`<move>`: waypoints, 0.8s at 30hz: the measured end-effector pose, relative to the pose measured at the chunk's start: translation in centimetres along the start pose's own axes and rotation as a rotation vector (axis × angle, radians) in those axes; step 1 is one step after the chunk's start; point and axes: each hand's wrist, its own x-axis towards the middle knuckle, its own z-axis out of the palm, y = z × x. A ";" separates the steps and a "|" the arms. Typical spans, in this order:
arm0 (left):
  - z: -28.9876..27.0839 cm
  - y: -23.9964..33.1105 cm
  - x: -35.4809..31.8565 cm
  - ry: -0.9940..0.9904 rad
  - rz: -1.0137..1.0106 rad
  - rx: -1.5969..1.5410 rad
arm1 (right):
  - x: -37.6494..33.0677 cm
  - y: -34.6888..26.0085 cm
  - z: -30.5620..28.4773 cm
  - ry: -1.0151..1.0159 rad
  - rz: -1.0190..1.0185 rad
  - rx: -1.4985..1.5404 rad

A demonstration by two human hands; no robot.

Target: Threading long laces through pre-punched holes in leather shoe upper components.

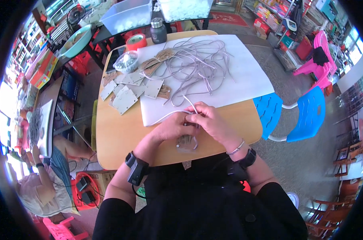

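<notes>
Close to the table's near edge, my left hand [174, 126] and my right hand [210, 120] meet with fingers pinched around a pale cord [164, 117]. One end of it trails left over the white sheet [245, 68], and another piece sticks up between the hands. Just below my fingers lies a small brownish piece [185, 141] with a clear, shiny edge; its kind is unclear. Beyond the hands spreads a loose tangle of greyish-lilac cords [207, 54]. To its left are a bundle of thin brown strips [157, 61] and several grey square plates [125, 101] with small holes.
On the wooden table [117, 144] stand a bag of small pieces [126, 62], a red tape roll [136, 41] and a dark bottle [158, 33]. Plastic bins [127, 18] sit behind. A blue chair [307, 116] is at right; another person [41, 180] works at left.
</notes>
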 end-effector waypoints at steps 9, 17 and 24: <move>0.0 1.7 -0.1 0.128 -0.227 0.005 | 1.4 1.9 -3.0 0.389 -0.075 0.688; -1.7 2.0 -0.4 -0.292 -0.247 0.210 | 1.7 2.4 -3.8 0.562 -0.124 0.691; -2.5 1.5 -0.7 -0.111 -0.268 0.012 | 2.4 2.9 -4.4 0.645 -0.173 0.615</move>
